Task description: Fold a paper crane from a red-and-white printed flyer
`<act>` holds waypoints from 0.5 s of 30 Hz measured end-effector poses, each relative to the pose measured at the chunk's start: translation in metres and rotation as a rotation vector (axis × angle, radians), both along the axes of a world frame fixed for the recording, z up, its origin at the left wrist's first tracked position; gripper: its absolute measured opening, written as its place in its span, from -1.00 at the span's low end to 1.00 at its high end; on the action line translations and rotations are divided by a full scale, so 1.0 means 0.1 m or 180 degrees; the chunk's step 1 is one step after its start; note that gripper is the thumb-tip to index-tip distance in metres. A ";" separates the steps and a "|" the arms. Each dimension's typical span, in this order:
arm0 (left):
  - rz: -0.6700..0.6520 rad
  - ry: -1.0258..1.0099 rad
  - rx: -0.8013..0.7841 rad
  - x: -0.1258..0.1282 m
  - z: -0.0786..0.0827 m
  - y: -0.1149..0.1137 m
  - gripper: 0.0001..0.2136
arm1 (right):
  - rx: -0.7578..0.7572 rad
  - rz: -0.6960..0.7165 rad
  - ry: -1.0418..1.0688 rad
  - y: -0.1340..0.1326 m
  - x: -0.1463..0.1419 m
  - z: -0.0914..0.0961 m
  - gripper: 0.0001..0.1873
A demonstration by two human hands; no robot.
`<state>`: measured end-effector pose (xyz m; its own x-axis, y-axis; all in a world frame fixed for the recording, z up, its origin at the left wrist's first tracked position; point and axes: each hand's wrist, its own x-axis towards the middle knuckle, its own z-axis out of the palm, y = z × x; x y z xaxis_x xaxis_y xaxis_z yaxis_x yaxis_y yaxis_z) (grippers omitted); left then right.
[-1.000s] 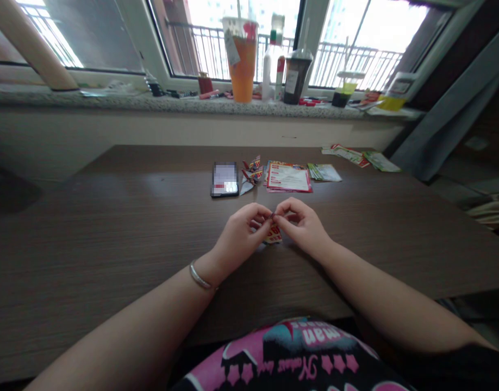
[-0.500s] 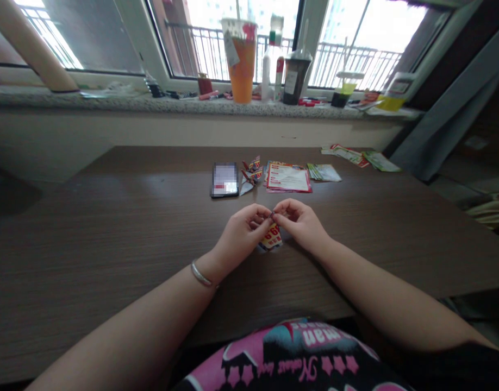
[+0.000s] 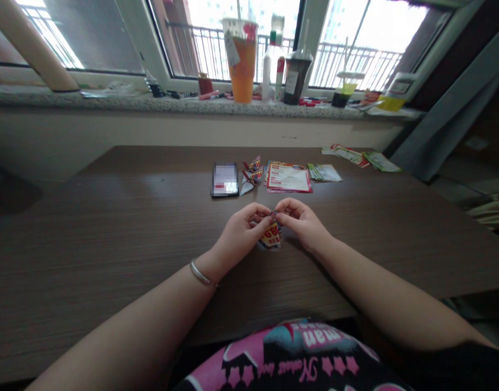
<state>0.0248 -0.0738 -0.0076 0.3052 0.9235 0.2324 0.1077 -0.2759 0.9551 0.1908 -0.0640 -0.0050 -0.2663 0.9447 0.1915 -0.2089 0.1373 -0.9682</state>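
Between my hands is a small piece of folded printed paper [image 3: 272,237], yellow and white with large red figures. My left hand [image 3: 246,225] pinches its upper edge between thumb and fingers. From the other side my right hand [image 3: 302,221] pinches the top tip of the same paper, its fingertips nearly touching the left ones. The paper's lower part hangs below the fingers, just over the table. Just beyond the hands stands a folded paper figure [image 3: 252,175] with similar yellow and red print and a white flap.
A phone [image 3: 225,180] lies left of the paper figure. To its right are a stack of printed cards [image 3: 289,177] and green leaflets [image 3: 324,172]. More leaflets [image 3: 349,155] lie at the far right. Drink cups, including an orange one [image 3: 243,65], line the windowsill [image 3: 172,105].
My right fingertips have shifted very slightly right along the paper's top tip. The paper has tilted a little; everything else stays in place.
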 end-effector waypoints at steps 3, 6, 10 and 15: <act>0.0010 0.0005 0.0021 0.00 0.00 0.00 -0.76 | -0.0015 0.0017 -0.0043 0.01 0.01 -0.01 -0.78; 0.0007 0.0029 0.0027 0.00 0.00 -0.01 -0.74 | -0.0004 -0.0008 -0.0159 0.02 0.01 -0.01 -0.84; 0.0001 0.0020 -0.0018 0.00 0.00 -0.02 -0.75 | 0.0201 -0.0133 -0.0298 0.03 0.01 -0.02 -0.89; 0.0030 -0.0032 -0.0052 0.01 0.01 -0.04 -0.77 | 0.0221 -0.0161 -0.0387 0.02 0.00 -0.03 -0.87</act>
